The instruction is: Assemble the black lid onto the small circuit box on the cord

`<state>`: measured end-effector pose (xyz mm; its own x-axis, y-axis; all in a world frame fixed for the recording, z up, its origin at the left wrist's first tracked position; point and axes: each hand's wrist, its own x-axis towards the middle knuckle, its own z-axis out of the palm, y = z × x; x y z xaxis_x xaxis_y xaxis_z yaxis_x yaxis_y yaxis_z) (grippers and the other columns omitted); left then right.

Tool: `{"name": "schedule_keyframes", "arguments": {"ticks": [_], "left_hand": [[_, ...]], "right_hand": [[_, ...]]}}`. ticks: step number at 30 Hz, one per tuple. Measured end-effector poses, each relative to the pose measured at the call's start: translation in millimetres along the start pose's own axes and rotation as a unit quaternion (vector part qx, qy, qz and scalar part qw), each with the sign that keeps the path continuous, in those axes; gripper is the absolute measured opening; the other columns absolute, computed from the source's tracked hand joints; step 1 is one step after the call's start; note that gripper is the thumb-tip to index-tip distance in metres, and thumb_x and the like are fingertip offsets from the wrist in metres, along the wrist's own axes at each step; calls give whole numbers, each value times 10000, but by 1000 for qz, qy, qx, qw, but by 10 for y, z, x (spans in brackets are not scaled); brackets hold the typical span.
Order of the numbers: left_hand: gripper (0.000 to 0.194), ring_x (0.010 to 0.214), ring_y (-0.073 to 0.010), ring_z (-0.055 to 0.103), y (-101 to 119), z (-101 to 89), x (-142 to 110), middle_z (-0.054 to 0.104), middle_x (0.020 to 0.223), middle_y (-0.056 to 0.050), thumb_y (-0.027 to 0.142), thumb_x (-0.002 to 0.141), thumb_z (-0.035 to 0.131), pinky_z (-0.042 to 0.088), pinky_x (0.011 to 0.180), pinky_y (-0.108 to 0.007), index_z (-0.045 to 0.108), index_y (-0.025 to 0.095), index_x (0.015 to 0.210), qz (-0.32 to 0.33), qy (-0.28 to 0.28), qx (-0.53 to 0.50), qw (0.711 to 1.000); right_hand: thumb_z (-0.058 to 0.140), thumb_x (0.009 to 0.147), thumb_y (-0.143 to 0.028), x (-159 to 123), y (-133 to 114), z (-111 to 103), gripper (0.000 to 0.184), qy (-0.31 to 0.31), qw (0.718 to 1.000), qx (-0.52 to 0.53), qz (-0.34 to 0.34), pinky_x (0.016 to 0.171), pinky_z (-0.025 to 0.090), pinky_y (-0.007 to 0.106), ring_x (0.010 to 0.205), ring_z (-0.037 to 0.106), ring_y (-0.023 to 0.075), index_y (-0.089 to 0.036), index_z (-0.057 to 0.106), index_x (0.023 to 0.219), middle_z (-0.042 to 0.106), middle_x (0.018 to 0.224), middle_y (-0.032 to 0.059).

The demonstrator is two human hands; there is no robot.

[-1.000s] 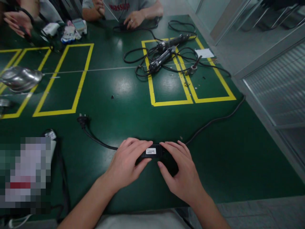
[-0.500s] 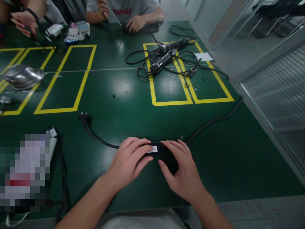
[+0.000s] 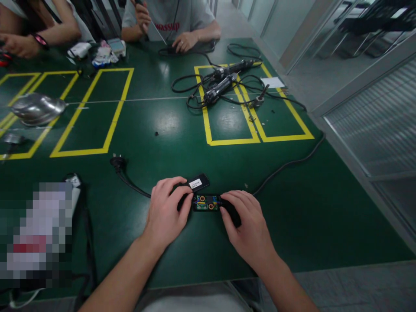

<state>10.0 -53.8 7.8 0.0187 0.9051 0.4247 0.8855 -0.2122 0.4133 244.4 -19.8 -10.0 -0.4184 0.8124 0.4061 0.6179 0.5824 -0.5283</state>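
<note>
Touching the labelled black cover [image 3: 199,182] with the half-curled left hand [image 3: 168,212], cannot tell if gripping; just nearer, pinching the right end of the open circuit-board casing [image 3: 207,203] on the counter [image 3: 325,216] with the right hand [image 3: 247,221].

Bare-Armed, Dressed in Grey

My left hand [image 3: 167,212] and right hand [image 3: 245,219] are bare, with slim fingers that taper toward the tips. They run on into my left forearm [image 3: 126,273] and right forearm [image 3: 286,281], both uncovered right down to the bottom of the view. Low between them I can see a strip of my pale grey garment [image 3: 191,299], plain and dimly lit.
</note>
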Motion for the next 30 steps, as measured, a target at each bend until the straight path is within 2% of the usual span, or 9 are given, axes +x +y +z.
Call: {"name": "schedule_keyframes", "arguments": {"ticks": [4,10,13,17,21,27,30], "left_hand": [[216,869,-275,639,24,-57,-27,721,899,-59,295,1100,606,454,777,-426,676,217,911,20,-62,68,996],[236,760,-249,590,21,-52,-28,670,873,-44,333,1123,598,422,697,-389,651,222,922,57,-121,115,984],[238,740,-232,588,14,-49,-37,671,881,-32,350,1144,574,423,687,-368,663,226,961,56,-116,107,986],[310,736,-225,591,19,-52,-53,659,847,-35,377,1164,524,413,667,-359,664,219,936,73,-79,93,990],[310,721,-212,596,20,-58,-52,680,848,-31,388,1158,547,429,660,-353,657,219,922,74,-48,50,995],[263,759,-189,651,-1,-87,-22,697,885,-33,239,1139,497,503,701,-331,669,217,940,34,-72,-37,996],[234,748,-187,654,10,-102,-20,690,875,-35,247,1111,538,518,689,-332,678,210,928,29,-71,-47,996]], "right_hand": [[608,1099,-237,-8,-23,13,119,1,999,-41,-11,985,557,502,1053,723,297,-249,664,1203,776,1108,95],[611,1093,-215,2,-43,-11,83,-22,999,-30,-4,870,503,439,979,732,274,-252,660,1149,787,1056,73],[620,1090,-210,-1,-35,-13,66,-18,1000,-19,-6,849,497,427,965,732,266,-251,659,1125,785,1045,69],[643,1081,-209,-13,-33,-11,49,6,1000,-19,-12,823,495,422,930,717,257,-253,664,1088,768,1024,66],[672,1057,-201,-14,-48,-38,57,30,999,-16,-14,813,501,427,902,708,251,-257,664,1061,749,999,61],[605,1020,-107,20,-47,-119,161,30,997,66,10,799,539,394,904,723,220,-258,652,1052,742,978,41],[628,1008,-113,35,-42,-130,150,33,997,71,12,790,541,388,878,725,216,-261,651,1025,744,953,30]]}}
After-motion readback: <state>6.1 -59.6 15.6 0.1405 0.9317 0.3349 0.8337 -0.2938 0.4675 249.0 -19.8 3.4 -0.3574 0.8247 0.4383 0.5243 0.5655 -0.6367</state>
